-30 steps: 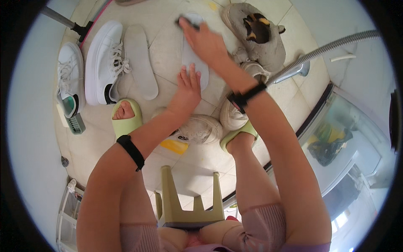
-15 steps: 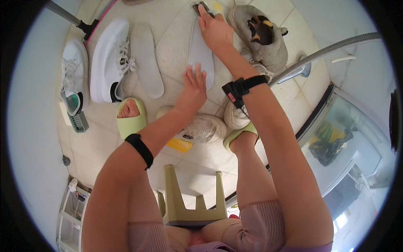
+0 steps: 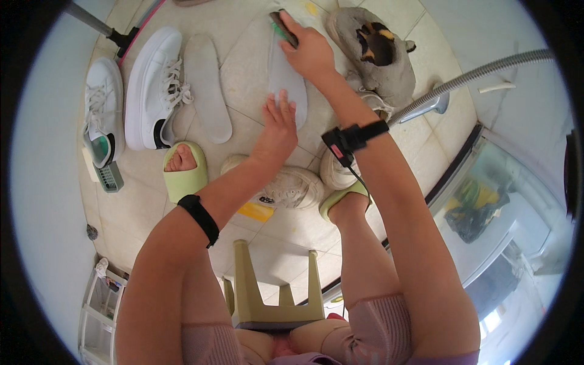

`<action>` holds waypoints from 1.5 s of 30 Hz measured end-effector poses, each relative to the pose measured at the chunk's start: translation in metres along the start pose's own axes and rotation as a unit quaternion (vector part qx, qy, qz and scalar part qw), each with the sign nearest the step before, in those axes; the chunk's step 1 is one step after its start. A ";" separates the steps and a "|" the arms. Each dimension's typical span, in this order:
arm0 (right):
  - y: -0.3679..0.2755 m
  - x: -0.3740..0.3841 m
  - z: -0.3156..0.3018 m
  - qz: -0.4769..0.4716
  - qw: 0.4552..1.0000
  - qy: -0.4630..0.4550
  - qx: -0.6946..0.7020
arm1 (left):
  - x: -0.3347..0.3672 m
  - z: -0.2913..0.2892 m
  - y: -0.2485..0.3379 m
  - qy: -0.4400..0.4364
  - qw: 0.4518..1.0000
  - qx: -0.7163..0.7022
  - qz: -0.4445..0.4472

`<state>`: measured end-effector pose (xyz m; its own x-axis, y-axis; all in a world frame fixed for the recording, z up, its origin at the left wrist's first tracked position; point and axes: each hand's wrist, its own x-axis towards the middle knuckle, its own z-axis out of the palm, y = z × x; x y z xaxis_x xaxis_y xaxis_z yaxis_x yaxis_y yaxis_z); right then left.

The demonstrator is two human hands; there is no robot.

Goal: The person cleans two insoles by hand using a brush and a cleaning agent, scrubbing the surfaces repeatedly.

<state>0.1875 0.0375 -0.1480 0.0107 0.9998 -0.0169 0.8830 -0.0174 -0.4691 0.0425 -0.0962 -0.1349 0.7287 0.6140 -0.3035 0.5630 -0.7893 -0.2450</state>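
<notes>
A pale grey insole [image 3: 287, 82] lies on the tiled floor. My left hand [image 3: 279, 123] presses on its near end with the fingers stretched out. In my right hand [image 3: 309, 53] is a scrub brush [image 3: 284, 29] with a dark back and green bristles, held tilted over the insole's far part. Whether the bristles touch it I cannot tell. To the left lies a second insole [image 3: 207, 91]. A white sneaker [image 3: 152, 91] stands beside it, and another white sneaker [image 3: 103, 109] rests on a small grey-green basket [image 3: 111, 177]. A dirty off-white shoe [image 3: 289, 185] lies below my left hand.
A grey plush slipper [image 3: 389, 73] sits at the far right, near a metal hose [image 3: 474, 73]. Another dirty shoe [image 3: 336, 173] lies under my right forearm. My feet wear green slides [image 3: 185, 182]. A plastic stool [image 3: 277, 310] stands between my legs; a yellow piece [image 3: 255, 211] lies on the floor.
My right hand has turned the brush so that its green bristles show, and shifted it slightly left and nearer. My left hand keeps its place on the insole.
</notes>
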 end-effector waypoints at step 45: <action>0.002 -0.028 -0.008 0.027 0.999 -0.031 0.019 | 0.008 -0.003 0.001 0.019 1.000 -0.017 0.006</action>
<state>0.1928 0.0092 -0.1412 0.0267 0.9949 -0.0978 0.8638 -0.0722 -0.4986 0.0497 -0.0922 -0.1346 0.7498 0.6038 -0.2706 0.5663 -0.7971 -0.2096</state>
